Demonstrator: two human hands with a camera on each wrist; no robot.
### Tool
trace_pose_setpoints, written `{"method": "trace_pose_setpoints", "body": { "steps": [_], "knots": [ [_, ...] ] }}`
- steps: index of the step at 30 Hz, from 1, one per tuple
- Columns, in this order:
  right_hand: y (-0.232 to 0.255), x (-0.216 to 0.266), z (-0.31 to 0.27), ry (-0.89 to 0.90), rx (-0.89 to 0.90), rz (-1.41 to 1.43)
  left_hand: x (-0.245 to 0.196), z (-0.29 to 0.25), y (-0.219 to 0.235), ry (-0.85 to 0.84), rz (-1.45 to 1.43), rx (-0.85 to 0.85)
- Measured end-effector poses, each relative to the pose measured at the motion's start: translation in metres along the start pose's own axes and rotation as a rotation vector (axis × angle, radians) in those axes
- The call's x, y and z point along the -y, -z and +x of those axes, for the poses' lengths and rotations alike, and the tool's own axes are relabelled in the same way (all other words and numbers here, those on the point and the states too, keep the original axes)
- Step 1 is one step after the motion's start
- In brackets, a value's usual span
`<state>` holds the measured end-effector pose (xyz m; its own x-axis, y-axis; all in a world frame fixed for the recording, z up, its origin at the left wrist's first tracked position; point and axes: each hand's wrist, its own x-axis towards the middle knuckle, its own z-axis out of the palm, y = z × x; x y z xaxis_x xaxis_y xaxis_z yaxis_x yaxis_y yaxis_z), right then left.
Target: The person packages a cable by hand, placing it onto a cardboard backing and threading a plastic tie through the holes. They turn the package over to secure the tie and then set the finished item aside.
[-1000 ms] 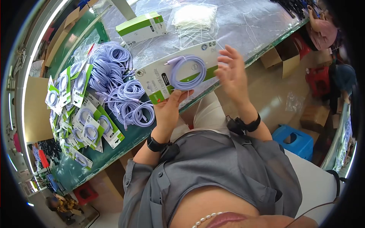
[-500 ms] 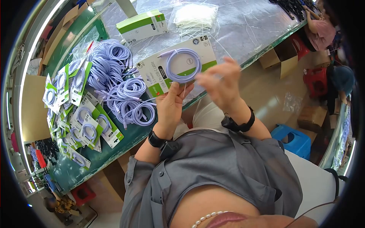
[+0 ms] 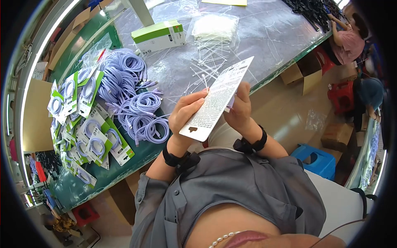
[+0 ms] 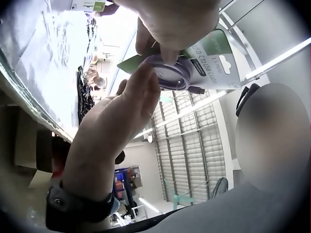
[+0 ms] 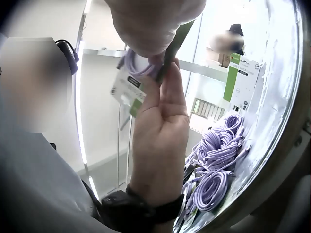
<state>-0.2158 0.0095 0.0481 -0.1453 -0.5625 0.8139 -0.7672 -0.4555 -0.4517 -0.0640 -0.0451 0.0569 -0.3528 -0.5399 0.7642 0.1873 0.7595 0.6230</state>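
My left hand grips a white and green packaging card that stands tilted, its printed back toward the head camera. Fastened on the card's other side is a coiled lilac USB cable, mostly hidden in the head view. At that coil, my right hand has thumb and fingers curled in a pinch at its edge; in the left wrist view the right hand reaches it from below. A thin white cable tie pokes up by the left fingers.
Coiled lilac cables and a pile of carded cables lie on the table's left. Behind stand a stack of cards and a bag of white cable ties. A blue stool stands on the floor at right.
The card has turned from showing its cable side to showing its back. My right hand has come from beside the card to its cable side, fingers now closed at the coil.
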Motion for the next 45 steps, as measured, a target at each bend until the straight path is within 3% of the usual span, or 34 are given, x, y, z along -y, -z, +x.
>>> {"method": "trace_pose_setpoints", "body": {
  "steps": [4, 6, 7, 8, 10, 11, 13, 30, 31, 33, 34, 35, 36, 38, 39, 43, 45],
  "knots": [
    [-0.007, -0.002, -0.004, 0.031, -0.013, -0.02, -0.001, 0.005, 0.006, -0.036, -0.002, 0.01],
    [-0.017, -0.005, -0.024, -0.898, -0.037, 0.725, -0.007, 0.009, 0.007, -0.06, 0.002, 0.029],
    [-0.013, -0.006, -0.026, -0.639, -0.005, 0.567, -0.009, 0.01, 0.006, -0.066, -0.013, 0.024],
    [-0.012, -0.005, -0.026, -0.638, 0.002, 0.567, -0.01, 0.012, 0.008, -0.065, -0.012, 0.018],
    [-0.01, -0.003, -0.027, -0.841, 0.01, 0.743, -0.01, 0.016, 0.014, -0.112, 0.005, 0.044],
    [-0.01, -0.002, -0.029, -0.842, 0.013, 0.742, -0.012, 0.019, 0.013, -0.132, -0.006, 0.035],
    [-0.012, -0.002, -0.035, -1.108, -0.012, 0.867, -0.014, 0.023, 0.015, -0.158, -0.003, 0.044],
    [0.015, 0.011, -0.037, -0.869, 0.156, 0.706, -0.016, 0.028, 0.016, -0.246, 0.034, 0.155],
    [0.018, 0.006, -0.035, -0.432, 0.145, 0.58, -0.015, 0.027, 0.016, -0.236, 0.038, 0.15],
    [0.032, 0.021, -0.014, -0.461, 0.147, 0.566, -0.014, 0.024, 0.013, -0.223, 0.035, 0.152],
    [0.037, 0.026, -0.007, -0.484, 0.151, 0.553, -0.014, 0.022, 0.012, -0.183, 0.023, 0.137],
    [0.026, 0.027, -0.01, -0.568, -0.051, 0.713, -0.014, 0.019, 0.01, -0.144, 0.011, 0.123],
    [0.023, 0.031, -0.005, -0.61, -0.142, 0.864, -0.009, 0.011, 0.005, -0.038, -0.081, 0.035],
    [0.027, 0.027, 0.001, -0.435, -0.006, 0.51, -0.01, -0.012, 0.008, 0.413, -0.02, -0.053],
    [0.034, 0.032, 0.016, -0.319, 0.077, 0.355, -0.012, -0.015, 0.007, 0.587, -0.152, -0.112],
    [0.036, 0.039, 0.027, -0.288, 0.085, 0.201, -0.008, -0.019, 0.005, 0.647, -0.175, -0.143],
    [0.036, 0.037, 0.028, -0.102, 0.103, 0.006, -0.007, -0.018, 0.001, 0.631, -0.322, -0.248]
  ]
}}
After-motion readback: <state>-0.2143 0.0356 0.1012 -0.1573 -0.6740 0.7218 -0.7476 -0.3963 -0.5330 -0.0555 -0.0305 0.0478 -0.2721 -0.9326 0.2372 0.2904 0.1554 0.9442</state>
